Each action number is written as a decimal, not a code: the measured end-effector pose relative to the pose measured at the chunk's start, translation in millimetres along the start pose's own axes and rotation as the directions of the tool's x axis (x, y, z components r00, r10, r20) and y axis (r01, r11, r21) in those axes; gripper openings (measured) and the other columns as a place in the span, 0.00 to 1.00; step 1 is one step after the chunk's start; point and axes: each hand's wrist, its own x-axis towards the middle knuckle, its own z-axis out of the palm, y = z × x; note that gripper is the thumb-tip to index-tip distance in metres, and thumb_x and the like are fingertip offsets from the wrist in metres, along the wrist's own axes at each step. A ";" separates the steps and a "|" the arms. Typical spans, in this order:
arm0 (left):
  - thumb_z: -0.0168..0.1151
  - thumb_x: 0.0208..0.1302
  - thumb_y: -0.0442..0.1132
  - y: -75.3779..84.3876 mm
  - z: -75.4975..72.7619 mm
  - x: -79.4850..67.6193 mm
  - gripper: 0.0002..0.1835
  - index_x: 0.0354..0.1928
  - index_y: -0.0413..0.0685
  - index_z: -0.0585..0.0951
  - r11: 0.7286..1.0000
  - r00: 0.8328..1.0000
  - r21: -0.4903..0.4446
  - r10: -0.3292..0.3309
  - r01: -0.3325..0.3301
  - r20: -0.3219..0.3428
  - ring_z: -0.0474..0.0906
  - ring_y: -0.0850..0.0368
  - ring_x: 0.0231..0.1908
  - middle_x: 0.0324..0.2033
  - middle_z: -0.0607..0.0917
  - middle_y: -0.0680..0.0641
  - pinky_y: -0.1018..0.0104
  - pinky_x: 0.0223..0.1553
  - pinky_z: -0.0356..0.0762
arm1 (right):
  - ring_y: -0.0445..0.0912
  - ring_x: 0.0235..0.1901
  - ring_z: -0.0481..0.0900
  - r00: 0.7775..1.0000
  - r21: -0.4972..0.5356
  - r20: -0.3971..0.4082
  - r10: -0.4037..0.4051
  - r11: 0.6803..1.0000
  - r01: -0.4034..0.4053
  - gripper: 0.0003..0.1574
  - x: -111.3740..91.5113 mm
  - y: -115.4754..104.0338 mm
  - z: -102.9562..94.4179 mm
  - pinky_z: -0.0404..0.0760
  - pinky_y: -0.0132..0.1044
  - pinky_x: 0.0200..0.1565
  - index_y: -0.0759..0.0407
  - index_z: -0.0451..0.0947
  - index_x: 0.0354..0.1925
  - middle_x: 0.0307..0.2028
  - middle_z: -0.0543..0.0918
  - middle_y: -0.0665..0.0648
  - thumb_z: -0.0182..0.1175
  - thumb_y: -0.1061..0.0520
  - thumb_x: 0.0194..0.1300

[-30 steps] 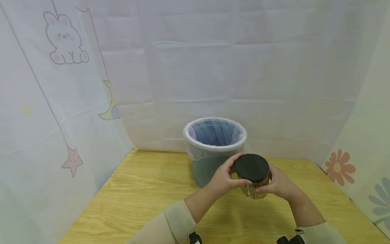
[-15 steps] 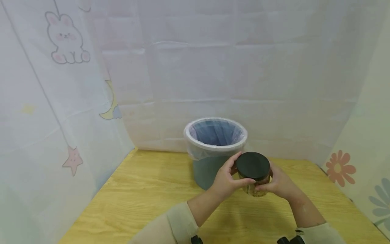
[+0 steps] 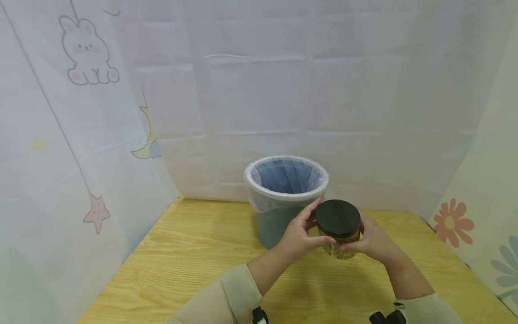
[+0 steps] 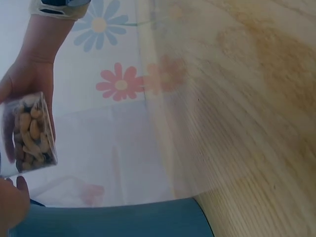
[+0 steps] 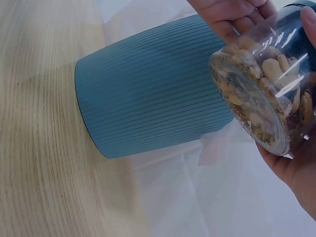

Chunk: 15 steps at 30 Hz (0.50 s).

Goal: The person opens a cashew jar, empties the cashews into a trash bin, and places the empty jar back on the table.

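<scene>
wooden table (image 3: 182, 265) | white printed curtain walls (image 3: 283, 90) | soft light

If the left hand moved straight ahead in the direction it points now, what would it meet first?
Probably the bin: the left hand, gripping the jar, points toward it, just behind. Depth is unclear.

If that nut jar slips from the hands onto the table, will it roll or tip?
The jar is round and clear-walled, so it would probably roll if it landed sideways. Nuts fill it, so likely fairly heavy. Its smooth, glossy wall may be slippery; both hands grip it.
</scene>
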 end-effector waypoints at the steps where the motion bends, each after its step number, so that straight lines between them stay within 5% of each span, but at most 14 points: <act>1: 0.67 0.47 0.23 -1.0 -1.6 0.7 0.49 0.70 0.41 0.51 1.000 1.000 -0.015 0.004 -0.003 0.027 0.65 0.59 0.59 0.62 0.66 0.43 0.67 0.58 0.65 | 0.31 0.57 0.62 1.000 -0.002 0.005 -0.008 1.000 0.008 0.59 0.0 0.0 -0.8 0.64 0.24 0.50 0.62 0.52 0.67 0.59 0.64 0.39 0.72 0.69 0.40; 7: 0.63 0.46 0.16 9.7 -13.3 1.5 0.50 0.69 0.36 0.47 0.994 0.982 -0.095 0.065 -0.049 0.176 0.59 0.53 0.64 0.65 0.59 0.34 0.61 0.61 0.61 | 0.34 0.54 0.67 0.999 0.038 0.035 -0.013 0.999 0.012 0.55 -0.7 0.9 -3.9 0.67 0.28 0.50 0.63 0.58 0.64 0.56 0.69 0.42 0.72 0.71 0.37; 15: 0.60 0.46 0.13 19.3 -22.9 4.3 0.48 0.68 0.31 0.47 0.993 0.961 -0.102 0.088 -0.063 0.261 0.56 0.49 0.65 0.66 0.55 0.32 0.60 0.61 0.60 | 0.35 0.53 0.69 0.997 0.083 0.072 -0.041 0.996 0.035 0.53 -2.4 -0.3 -5.5 0.67 0.27 0.51 0.67 0.61 0.61 0.54 0.72 0.42 0.72 0.71 0.34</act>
